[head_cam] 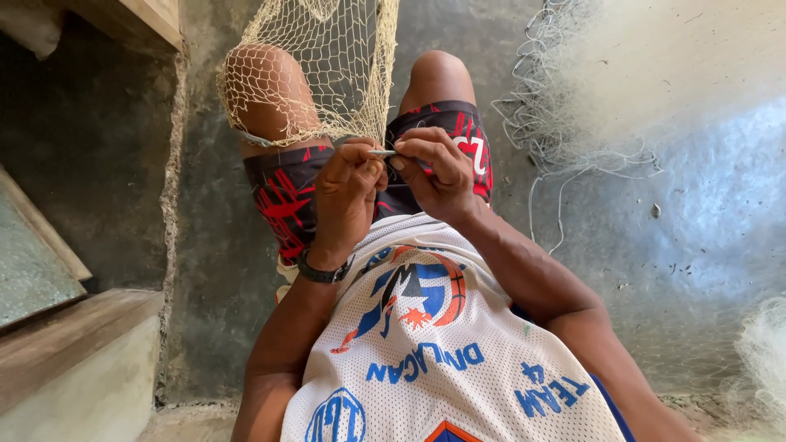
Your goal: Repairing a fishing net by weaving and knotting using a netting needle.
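I sit with my knees up, looking down at my lap. A tan knotted fishing net (327, 57) hangs over my left knee and down between my legs. My left hand (348, 192) pinches the net's lower edge with thumb and fingers. My right hand (438, 172) is closed on a thin grey netting needle (381, 153), its tip pointing left at the fingers of my left hand. Both hands meet just above my dark red-patterned shorts (286, 200). A black wristwatch (321, 270) is on my left wrist.
A heap of fine pale monofilament net (589, 106) lies on the concrete floor at the right, with more at the lower right corner (765, 360). Wooden boards and a step (65, 327) stand at the left. A wooden beam (139, 16) is at the top left.
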